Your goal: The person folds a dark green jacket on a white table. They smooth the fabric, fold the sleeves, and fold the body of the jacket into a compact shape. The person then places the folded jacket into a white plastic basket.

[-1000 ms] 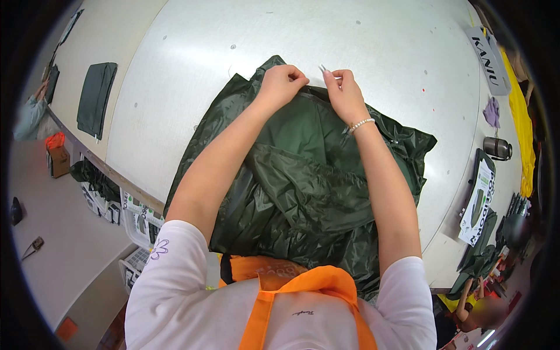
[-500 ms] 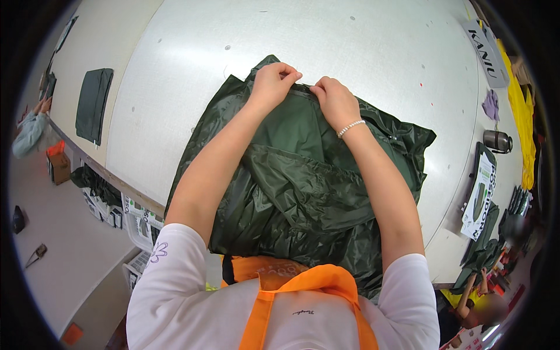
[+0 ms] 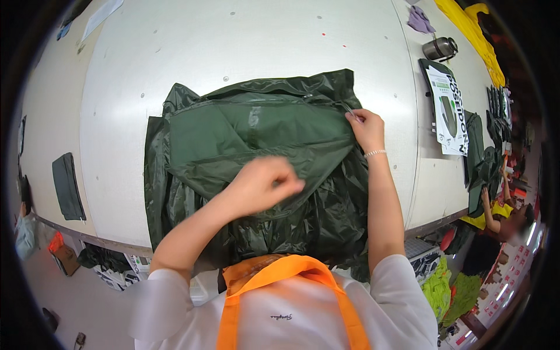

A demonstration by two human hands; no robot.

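A: Where's the garment?

B: Dark green raincoat (image 3: 256, 151), flat on the white table (image 3: 245, 52), near edge hanging off toward the person. One smooth folded panel on top, crinkled layers under it.

A: Left hand?

B: Left hand (image 3: 262, 184) sits over the lower middle of the folded panel, fingers curled in, pinching the fabric edge there. Looks closed on it.

A: Right hand?

B: Right hand (image 3: 367, 128) at the panel's far right corner, fingertips narrow, gripping the fabric. Pale bracelet (image 3: 374, 153) on that wrist.

A: Person's clothing?

B: White shirt, orange apron strap (image 3: 291, 274) across the chest.

A: Other stuff on the table?

B: Metal flask (image 3: 440, 48) lying far right, purple cloth (image 3: 421, 20) beyond it, yellow fabric (image 3: 472, 32) along the rim. Printed sheet (image 3: 449, 111) right of the right hand, well apart. Dark folded piece (image 3: 67, 186) on the neighbouring table at left.
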